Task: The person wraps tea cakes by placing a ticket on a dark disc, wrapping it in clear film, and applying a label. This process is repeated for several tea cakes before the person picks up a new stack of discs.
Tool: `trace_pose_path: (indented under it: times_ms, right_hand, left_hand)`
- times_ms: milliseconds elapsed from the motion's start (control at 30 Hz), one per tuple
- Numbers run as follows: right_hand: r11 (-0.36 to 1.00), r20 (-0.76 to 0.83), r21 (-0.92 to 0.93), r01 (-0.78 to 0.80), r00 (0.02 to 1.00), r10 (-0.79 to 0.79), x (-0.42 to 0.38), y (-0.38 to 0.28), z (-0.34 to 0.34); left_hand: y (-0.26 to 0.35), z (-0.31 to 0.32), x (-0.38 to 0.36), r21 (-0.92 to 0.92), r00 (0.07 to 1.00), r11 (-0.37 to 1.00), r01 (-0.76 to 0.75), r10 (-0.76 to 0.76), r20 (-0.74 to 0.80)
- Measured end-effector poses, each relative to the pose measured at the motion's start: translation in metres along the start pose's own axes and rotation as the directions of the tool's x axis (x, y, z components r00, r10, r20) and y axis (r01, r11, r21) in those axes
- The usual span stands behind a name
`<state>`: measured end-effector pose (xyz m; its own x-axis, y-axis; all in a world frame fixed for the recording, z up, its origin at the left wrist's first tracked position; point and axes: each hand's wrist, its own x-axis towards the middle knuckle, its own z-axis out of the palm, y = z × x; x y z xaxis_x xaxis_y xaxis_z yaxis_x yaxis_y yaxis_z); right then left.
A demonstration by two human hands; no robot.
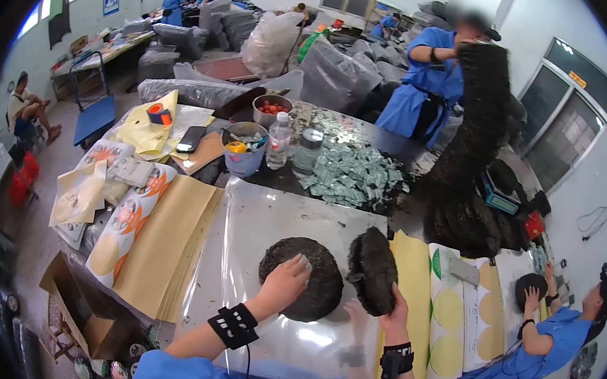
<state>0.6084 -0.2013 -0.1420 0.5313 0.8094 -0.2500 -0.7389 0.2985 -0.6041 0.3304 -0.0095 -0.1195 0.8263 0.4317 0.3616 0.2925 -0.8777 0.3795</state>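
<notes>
My left hand reaches over a dark, round pressed cake, which looks like compressed tea and lies flat on the shiny metal sheet. Its fingers are pressed together around a small pale piece, seemingly a packet; the fingertips partly hide it. On the right, my right hand grips a second dark cake by its lower edge, holding it tilted on its side above the sheet. Both wrists wear black bands. Beyond the sheet is a heap of small silvery-green packets.
Brown paper sheets and printed wrappers flank the metal sheet. Behind stand a bucket, a bottle and a jar. One co-worker carries a tall dark stack; another co-worker handles a cake at right.
</notes>
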Motion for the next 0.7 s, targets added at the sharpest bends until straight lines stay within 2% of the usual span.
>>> trace_pose_path:
  times_ms: [33,67,133,167,200,233,267,300,333,367,400,433,467,500,533,600,633,667,700]
  right_hand:
    - [0.999,-0.015,-0.041,-0.015,1.0,0.014,-0.005,0.004,0.003]
    - [0.996,-0.024,-0.082,-0.03,0.999,0.028,-0.005,0.01,0.008]
    - [0.991,-0.015,-0.131,-0.005,1.0,0.003,-0.005,0.026,0.041]
    - [0.973,-0.027,-0.233,-0.006,1.0,-0.001,-0.004,0.037,0.049]
    - [0.944,-0.04,-0.331,-0.014,0.999,0.001,-0.004,0.051,0.057]
    - [0.848,-0.043,-0.523,0.084,0.991,-0.125,-0.001,0.07,0.069]
    - [0.702,-0.014,-0.692,0.168,0.969,-0.246,0.002,0.086,0.078]
    - [0.38,0.081,-0.896,0.229,0.927,-0.367,0.003,0.098,0.079]
    - [0.014,0.204,-0.972,0.233,0.88,-0.428,0.004,0.105,0.076]
    - [0.067,0.159,-0.976,0.205,0.892,-0.423,0.002,0.109,0.071]
    - [0.116,0.113,-0.978,0.176,0.903,-0.416,0.0,0.111,0.068]
    - [0.12,0.113,-0.976,0.179,0.9,-0.422,0.003,0.117,0.064]
    - [0.382,0.033,-0.9,0.209,0.907,-0.42,0.005,0.127,0.054]
    - [0.614,-0.05,-0.755,0.228,0.915,-0.401,0.008,0.139,0.044]
    - [0.712,-0.034,-0.66,0.241,0.937,-0.349,0.013,0.158,0.039]
    - [0.71,-0.016,-0.63,0.315,0.909,-0.417,-0.013,0.15,0.092]
    - [0.75,-0.104,-0.607,0.264,0.909,-0.404,-0.015,0.15,0.097]
    - [0.751,-0.111,-0.607,0.261,0.907,-0.405,-0.018,0.145,0.101]
    - [0.707,-0.09,-0.677,0.205,0.93,-0.356,-0.022,0.138,0.104]
  left_hand:
    - [0.005,0.01,-0.007,0.044,0.992,0.998,0.044,-0.049,0.118]
    - [0.005,0.017,-0.013,0.041,0.993,0.999,0.033,-0.037,0.111]
    - [0.0,0.007,-0.02,-0.041,0.998,0.998,0.038,-0.04,-0.058]
    - [-0.011,0.005,-0.023,-0.145,0.984,0.984,0.103,-0.122,-0.13]
    - [-0.015,-0.009,-0.028,-0.413,0.939,0.876,0.247,-0.322,-0.12]
    - [-0.029,-0.013,-0.032,-0.604,0.883,0.711,0.361,-0.469,-0.024]
    - [-0.045,-0.012,-0.037,-0.749,0.806,0.491,0.444,-0.584,0.096]
    - [-0.055,-0.006,-0.044,-0.742,0.803,0.496,0.45,-0.589,0.093]
    - [-0.063,-0.002,-0.049,-0.832,0.747,0.324,0.451,-0.647,0.154]
    - [-0.075,0.002,-0.047,-0.895,0.697,0.147,0.421,-0.684,0.215]
    - [-0.082,-0.001,-0.039,-0.898,0.706,0.165,0.409,-0.68,0.197]
    - [-0.085,0.001,-0.036,-0.908,0.714,0.093,0.409,-0.652,0.255]
    - [-0.077,-0.005,-0.033,-0.907,0.717,0.013,0.422,-0.617,0.325]
    - [-0.069,-0.006,-0.024,-0.929,0.718,-0.017,0.37,-0.629,0.297]
    - [-0.071,-0.006,-0.017,-0.921,0.719,-0.02,0.39,-0.618,0.317]
    - [-0.076,-0.001,-0.004,-0.898,0.812,-0.161,0.41,-0.384,0.44]
    - [-0.071,-0.011,0.002,-0.897,0.805,-0.21,0.389,-0.396,0.442]
    - [-0.074,-0.01,0.005,-0.894,0.804,-0.212,0.395,-0.392,0.448]
    - [-0.077,-0.009,0.005,-0.88,0.765,-0.116,0.46,-0.451,0.459]
